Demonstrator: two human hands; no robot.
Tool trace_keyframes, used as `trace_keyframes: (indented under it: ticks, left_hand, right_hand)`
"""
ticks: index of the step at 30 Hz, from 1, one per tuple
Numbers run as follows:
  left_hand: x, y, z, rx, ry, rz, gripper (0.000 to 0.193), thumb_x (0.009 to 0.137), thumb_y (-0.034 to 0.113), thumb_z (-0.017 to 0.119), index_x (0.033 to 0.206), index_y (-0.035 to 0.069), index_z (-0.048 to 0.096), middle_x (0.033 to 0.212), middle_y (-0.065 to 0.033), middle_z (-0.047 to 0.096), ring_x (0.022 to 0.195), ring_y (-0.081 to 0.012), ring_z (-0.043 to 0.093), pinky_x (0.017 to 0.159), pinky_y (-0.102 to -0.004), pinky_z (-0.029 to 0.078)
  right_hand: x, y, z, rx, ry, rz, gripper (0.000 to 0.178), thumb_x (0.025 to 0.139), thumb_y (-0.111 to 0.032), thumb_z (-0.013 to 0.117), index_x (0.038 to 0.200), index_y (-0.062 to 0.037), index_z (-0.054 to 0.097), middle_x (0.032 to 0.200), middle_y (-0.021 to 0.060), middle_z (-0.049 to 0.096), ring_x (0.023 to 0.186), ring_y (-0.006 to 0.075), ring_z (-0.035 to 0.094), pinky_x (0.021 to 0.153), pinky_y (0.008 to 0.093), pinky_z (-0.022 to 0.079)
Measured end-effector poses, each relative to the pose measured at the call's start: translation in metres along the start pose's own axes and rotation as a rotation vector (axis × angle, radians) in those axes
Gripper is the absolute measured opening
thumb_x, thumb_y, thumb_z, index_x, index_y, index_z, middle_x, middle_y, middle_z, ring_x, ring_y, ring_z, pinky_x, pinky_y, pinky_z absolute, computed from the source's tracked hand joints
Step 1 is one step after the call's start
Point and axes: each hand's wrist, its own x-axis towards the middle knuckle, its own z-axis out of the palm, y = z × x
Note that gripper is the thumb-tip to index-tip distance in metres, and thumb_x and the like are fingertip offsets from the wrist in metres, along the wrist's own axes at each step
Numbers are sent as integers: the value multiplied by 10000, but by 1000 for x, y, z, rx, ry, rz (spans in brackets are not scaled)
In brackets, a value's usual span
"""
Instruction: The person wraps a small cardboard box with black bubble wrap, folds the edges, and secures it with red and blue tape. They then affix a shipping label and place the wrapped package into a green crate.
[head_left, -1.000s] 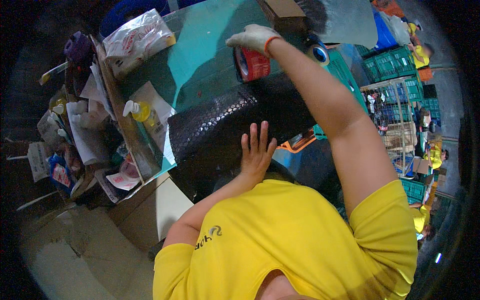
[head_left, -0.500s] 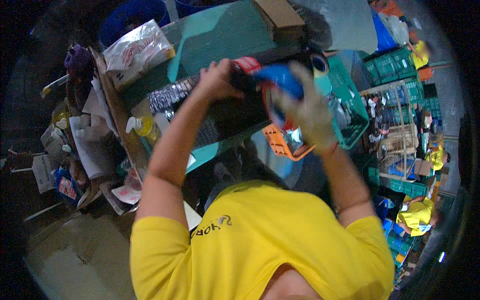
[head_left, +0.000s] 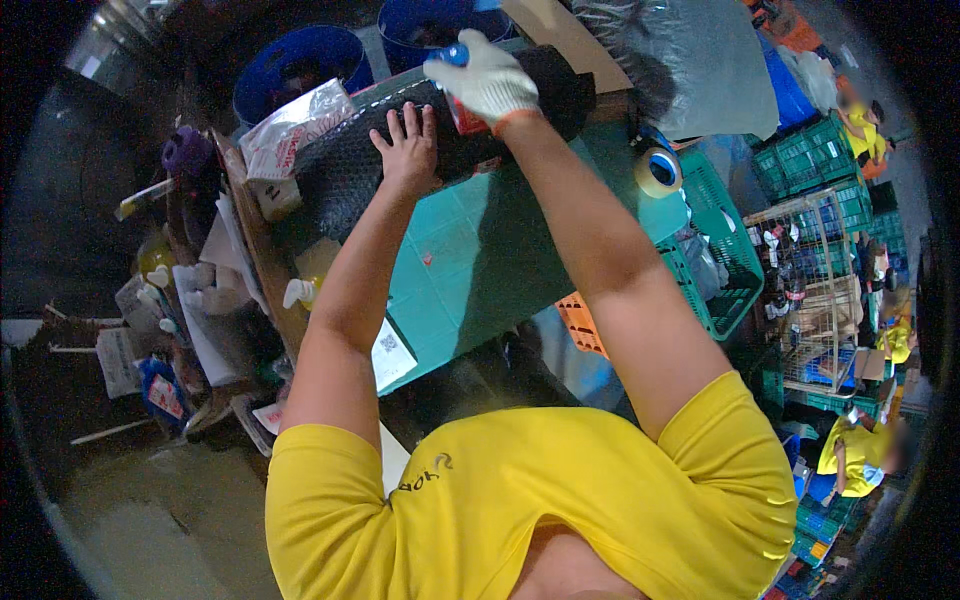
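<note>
A long bundle in black bubble wrap [head_left: 335,165] lies across the far part of the green worktable [head_left: 450,255]. My bare left hand [head_left: 408,150] presses flat on it, fingers spread. My right hand [head_left: 490,85], in a white knitted glove, is closed at the far edge of the bundle. A blue tape dispenser [head_left: 453,54] is in it; only a small blue part shows and the glove hides the rest. A red patch [head_left: 466,118] shows on the wrap between my hands.
A tape roll [head_left: 657,172] sits at the table's right, beside a green crate [head_left: 735,250] and an orange basket [head_left: 582,325]. Blue bins [head_left: 300,70] stand beyond. A white plastic package [head_left: 295,130] lies left. Co-workers in yellow shirts [head_left: 855,455] are far right.
Both hands have moved away from me to the table's far side. My left hand now lies flat on the bundle. The right has carried the blue tape dispenser up and left.
</note>
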Motion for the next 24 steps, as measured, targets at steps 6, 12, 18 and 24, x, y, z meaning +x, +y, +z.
trace_keyframes:
  ticks: [6,12,18,24]
  left_hand:
    - [64,-39,-6,-87,-202,26,1310,459,370,885,1455,146,63,1503,-165,96,1357,-430,133,997,-688,188]
    - [67,-42,-12,-82,-233,32,1324,455,383,884,1456,145,50,1503,-169,97,1362,-426,119,1007,-679,185]
    - [79,-57,-20,-117,-179,83,1284,453,365,874,1454,175,92,1501,-139,136,1361,-397,155,1004,-667,215]
    - [-36,3,45,-37,253,99,1235,489,417,845,1451,136,124,1498,-168,106,1356,-402,149,1000,-659,208]
  right_hand:
    - [-190,71,-20,74,20,25,680,731,-473,668,1281,-185,389,1016,249,564,885,457,579,761,498,487]
    - [-145,128,33,-56,-360,370,788,705,-562,654,1306,-104,429,1191,241,528,1103,367,527,924,420,423]
    - [-88,149,7,181,-316,400,858,673,-561,666,1287,-6,441,1256,228,502,1157,341,487,982,367,369]
    - [-138,307,-71,629,248,537,452,860,-416,512,1107,-43,575,1046,91,623,994,157,568,817,308,454]
